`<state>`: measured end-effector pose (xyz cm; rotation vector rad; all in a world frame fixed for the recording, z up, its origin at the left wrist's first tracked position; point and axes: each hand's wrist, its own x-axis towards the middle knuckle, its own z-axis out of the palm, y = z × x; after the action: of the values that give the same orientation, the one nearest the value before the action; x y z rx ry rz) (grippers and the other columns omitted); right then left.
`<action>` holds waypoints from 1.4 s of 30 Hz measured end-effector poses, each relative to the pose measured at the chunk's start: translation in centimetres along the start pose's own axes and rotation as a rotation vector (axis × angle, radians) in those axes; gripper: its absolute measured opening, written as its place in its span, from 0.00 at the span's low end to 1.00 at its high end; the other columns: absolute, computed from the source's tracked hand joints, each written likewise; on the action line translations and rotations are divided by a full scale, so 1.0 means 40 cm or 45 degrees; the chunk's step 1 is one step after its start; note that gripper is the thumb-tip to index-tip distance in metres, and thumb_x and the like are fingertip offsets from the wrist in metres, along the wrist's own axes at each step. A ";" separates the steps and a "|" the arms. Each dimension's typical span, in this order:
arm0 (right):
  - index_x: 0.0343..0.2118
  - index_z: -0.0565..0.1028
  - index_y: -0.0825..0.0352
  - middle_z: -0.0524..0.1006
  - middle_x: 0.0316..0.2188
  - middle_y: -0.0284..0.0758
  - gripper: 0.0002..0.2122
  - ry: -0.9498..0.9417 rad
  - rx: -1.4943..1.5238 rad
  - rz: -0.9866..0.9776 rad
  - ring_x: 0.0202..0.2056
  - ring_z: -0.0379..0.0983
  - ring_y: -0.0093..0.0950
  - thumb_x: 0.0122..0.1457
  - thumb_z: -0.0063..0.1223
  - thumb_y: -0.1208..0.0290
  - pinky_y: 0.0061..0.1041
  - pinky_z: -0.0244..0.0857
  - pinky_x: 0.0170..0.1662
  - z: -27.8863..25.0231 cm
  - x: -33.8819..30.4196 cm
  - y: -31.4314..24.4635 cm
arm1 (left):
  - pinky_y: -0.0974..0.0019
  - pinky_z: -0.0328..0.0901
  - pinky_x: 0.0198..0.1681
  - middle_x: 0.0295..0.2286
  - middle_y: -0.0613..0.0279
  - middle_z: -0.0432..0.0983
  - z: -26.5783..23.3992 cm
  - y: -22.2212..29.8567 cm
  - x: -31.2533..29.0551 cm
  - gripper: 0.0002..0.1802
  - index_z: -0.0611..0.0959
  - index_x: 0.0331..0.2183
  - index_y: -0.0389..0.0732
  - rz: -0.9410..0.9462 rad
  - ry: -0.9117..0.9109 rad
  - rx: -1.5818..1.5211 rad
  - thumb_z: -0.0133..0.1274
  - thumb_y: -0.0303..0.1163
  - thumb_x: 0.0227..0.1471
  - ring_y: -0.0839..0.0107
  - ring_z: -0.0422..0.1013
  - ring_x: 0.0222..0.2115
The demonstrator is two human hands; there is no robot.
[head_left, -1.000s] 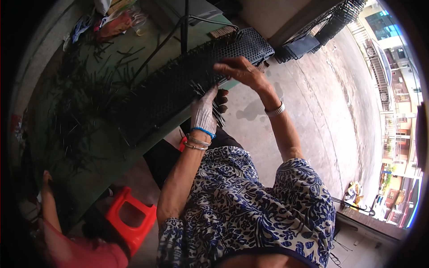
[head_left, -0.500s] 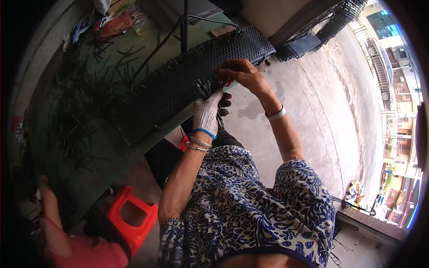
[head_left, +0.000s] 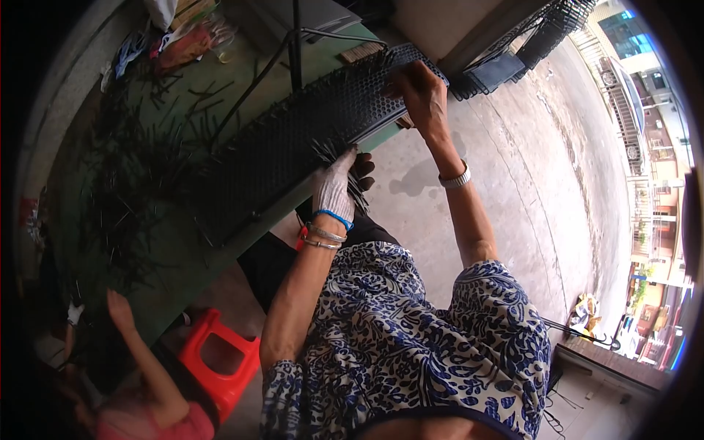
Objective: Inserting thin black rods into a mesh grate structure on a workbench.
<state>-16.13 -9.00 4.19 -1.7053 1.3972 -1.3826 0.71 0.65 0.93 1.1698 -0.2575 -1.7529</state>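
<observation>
My left hand (head_left: 336, 182), in a pale knit glove with dark fingertips, is closed around a bundle of thin black strips (head_left: 325, 151) near the front edge of a long black perforated board (head_left: 293, 128). Strip ends fan out above and below the fist. Bare and bent at the wrist, my right hand (head_left: 423, 88) is over the board's far right end. Its fingers look pinched together at the holes, and whatever they hold is too dark and blurred to make out. Many short black strips stand up along the board's back edge.
Loose black strips (head_left: 139, 176) lie heaped on the green table (head_left: 176, 275) to the left. A dark metal frame (head_left: 296, 59) rises behind the board. At lower left are a red stool (head_left: 233, 381) and another person's arm (head_left: 143, 352). Black racks (head_left: 539, 51) stand at the far right.
My right hand has moved from beside the bundle, up and right, to the board's end. The left hand has shifted slightly. The other person's arm has come further over the table.
</observation>
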 end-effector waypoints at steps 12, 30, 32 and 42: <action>0.33 0.74 0.74 0.77 0.24 0.36 0.10 -0.366 0.327 0.216 0.26 0.77 0.24 0.60 0.49 0.70 0.19 0.71 0.31 -0.027 -0.018 -0.035 | 0.76 0.61 0.15 0.17 0.64 0.74 0.018 0.033 0.010 0.12 0.83 0.26 0.38 0.040 0.093 0.002 0.60 0.38 0.47 0.77 0.67 0.13; 0.30 0.73 0.71 0.76 0.22 0.34 0.09 -0.444 0.425 0.523 0.25 0.76 0.22 0.58 0.54 0.69 0.20 0.72 0.30 0.017 -0.079 -0.029 | 0.79 0.59 0.15 0.26 0.61 0.80 0.024 0.009 -0.015 0.12 0.82 0.36 0.37 0.195 -0.048 0.238 0.55 0.34 0.51 0.79 0.71 0.18; 0.29 0.73 0.70 0.76 0.22 0.34 0.09 -0.447 0.427 0.529 0.25 0.76 0.22 0.58 0.55 0.69 0.20 0.72 0.30 0.015 -0.075 -0.023 | 0.79 0.59 0.15 0.27 0.61 0.80 0.021 0.005 -0.011 0.12 0.82 0.36 0.36 0.185 -0.048 0.246 0.55 0.33 0.51 0.79 0.71 0.19; 0.32 0.72 0.71 0.78 0.23 0.33 0.04 0.290 -0.175 -0.136 0.26 0.77 0.22 0.56 0.54 0.76 0.18 0.68 0.29 0.048 0.040 0.038 | 0.62 0.71 0.30 0.28 0.61 0.78 -0.004 -0.008 0.036 0.08 0.79 0.37 0.44 -0.270 -0.236 -0.352 0.54 0.33 0.53 0.71 0.74 0.27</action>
<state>-15.03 -11.37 2.82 -1.7763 1.5765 -1.6148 0.57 -0.30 -0.19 0.8614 0.0020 -2.0127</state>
